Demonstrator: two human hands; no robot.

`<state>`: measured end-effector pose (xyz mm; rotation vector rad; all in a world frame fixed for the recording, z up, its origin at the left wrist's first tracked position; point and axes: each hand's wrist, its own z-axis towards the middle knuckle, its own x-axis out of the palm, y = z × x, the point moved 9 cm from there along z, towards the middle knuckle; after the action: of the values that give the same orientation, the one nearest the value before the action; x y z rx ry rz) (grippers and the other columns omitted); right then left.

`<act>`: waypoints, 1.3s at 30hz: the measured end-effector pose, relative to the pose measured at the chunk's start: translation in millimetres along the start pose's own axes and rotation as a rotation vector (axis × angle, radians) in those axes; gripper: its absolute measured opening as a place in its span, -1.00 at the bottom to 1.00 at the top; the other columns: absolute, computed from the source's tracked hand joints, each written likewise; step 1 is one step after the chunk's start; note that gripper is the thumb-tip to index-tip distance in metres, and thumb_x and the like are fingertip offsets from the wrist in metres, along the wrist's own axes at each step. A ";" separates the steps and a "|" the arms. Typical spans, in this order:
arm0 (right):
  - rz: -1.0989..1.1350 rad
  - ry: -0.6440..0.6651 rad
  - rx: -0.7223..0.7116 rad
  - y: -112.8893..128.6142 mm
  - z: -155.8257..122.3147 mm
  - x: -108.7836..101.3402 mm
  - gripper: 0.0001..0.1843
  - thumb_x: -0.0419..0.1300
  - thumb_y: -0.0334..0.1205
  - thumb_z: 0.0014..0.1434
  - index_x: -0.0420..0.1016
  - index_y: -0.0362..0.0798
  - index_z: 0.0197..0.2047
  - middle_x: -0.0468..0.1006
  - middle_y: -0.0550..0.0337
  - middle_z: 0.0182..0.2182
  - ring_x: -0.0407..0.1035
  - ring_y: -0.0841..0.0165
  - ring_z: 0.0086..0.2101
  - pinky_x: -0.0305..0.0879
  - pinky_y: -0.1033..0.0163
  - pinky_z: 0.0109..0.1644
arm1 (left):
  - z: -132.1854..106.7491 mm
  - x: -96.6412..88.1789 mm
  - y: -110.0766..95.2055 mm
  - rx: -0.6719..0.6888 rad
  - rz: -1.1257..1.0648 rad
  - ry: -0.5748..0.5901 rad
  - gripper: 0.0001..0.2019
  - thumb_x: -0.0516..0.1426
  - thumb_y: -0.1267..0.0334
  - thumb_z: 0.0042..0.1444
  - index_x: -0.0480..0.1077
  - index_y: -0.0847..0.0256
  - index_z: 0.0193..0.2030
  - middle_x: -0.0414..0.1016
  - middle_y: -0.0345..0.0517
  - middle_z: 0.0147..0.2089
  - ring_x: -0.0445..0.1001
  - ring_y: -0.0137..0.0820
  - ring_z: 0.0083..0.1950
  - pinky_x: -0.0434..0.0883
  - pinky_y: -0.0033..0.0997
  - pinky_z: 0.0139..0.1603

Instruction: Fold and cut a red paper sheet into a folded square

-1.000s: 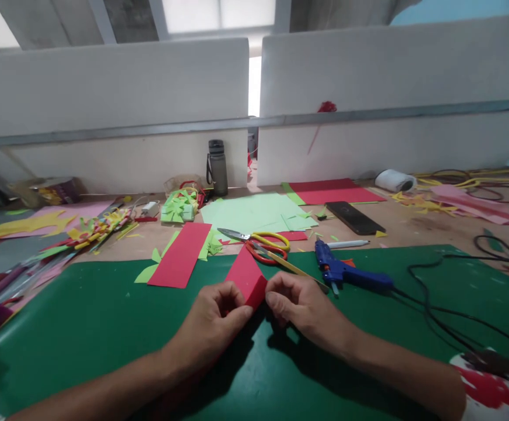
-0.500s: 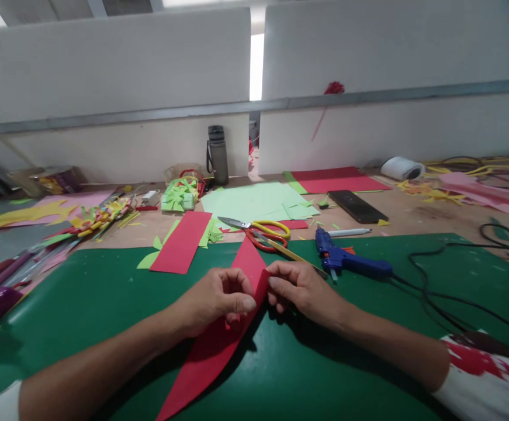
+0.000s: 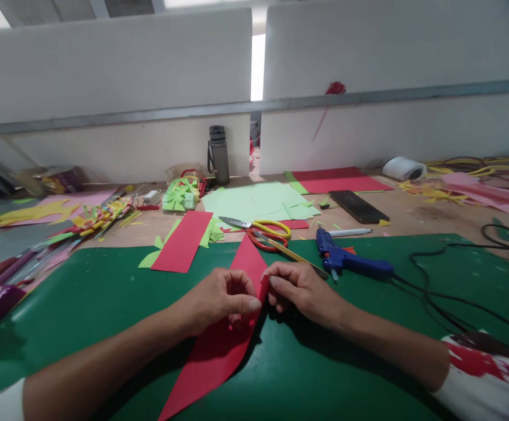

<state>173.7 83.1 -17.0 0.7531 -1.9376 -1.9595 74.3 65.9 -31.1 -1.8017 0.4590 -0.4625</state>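
A long pointed sheet of red paper (image 3: 213, 356) slants across the green mat (image 3: 324, 362), its right edge rolled up in a narrow strip. My right hand (image 3: 300, 292) pinches the upper end of that rolled edge between thumb and fingers. Lower on the same edge, my left hand (image 3: 223, 301) grips the paper with thumb and bent fingers. Just beyond the paper's far tip lie scissors (image 3: 258, 228) with yellow and red handles. A blue glue gun (image 3: 350, 257) rests to the right of my right hand, its cord trailing off.
Behind the mat are a red paper strip (image 3: 184, 242), pale green sheets (image 3: 254, 202), a black phone (image 3: 358, 207), a white pen (image 3: 350, 232) and a grey bottle (image 3: 219, 155). Paper flowers (image 3: 105, 216) lie at left. A white partition (image 3: 118, 76) rises at the back.
My left thumb has shifted slightly right along the rolled paper edge. The right hand stays in nearly the same place, still pinching the paper.
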 end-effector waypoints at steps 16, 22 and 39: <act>0.059 0.004 0.016 9.5 -5.3 4.1 -0.83 0.18 -0.28 -0.07 0.41 -0.09 -0.33 0.42 0.32 -0.55 0.30 0.49 -0.54 0.25 0.34 -0.42 | -0.8 7.0 -0.7 -0.003 0.099 -0.020 -0.71 0.29 0.15 -0.13 0.31 0.28 -0.44 0.36 -0.29 -0.59 0.30 -0.56 -0.61 0.30 -0.55 -0.56; 0.160 -0.100 0.037 0.8 -0.9 -8.5 -0.83 0.25 -0.23 -0.10 0.37 -0.09 -0.41 0.41 0.34 -0.62 0.31 0.48 -0.56 0.23 0.34 -0.45 | -3.2 -7.6 -6.1 0.005 0.146 -0.059 -0.74 0.26 0.15 -0.09 0.34 0.29 -0.40 0.40 -0.25 -0.55 0.32 -0.55 -0.61 0.31 -0.52 -0.54; 0.127 -0.311 0.101 -12.3 4.0 -39.3 -0.82 0.23 -0.16 -0.03 0.36 -0.09 -0.42 0.43 0.34 -0.63 0.30 0.54 -0.61 0.25 0.40 -0.50 | -13.5 -24.4 -14.2 -0.029 0.155 0.026 -0.63 0.33 0.15 -0.24 0.36 0.31 -0.32 0.36 -0.25 -0.48 0.25 -0.53 -0.51 0.20 -0.51 -0.49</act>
<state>205.9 108.5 -22.9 0.3518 -2.2134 -2.0101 47.6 71.6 -15.8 -1.7744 0.6220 -0.3736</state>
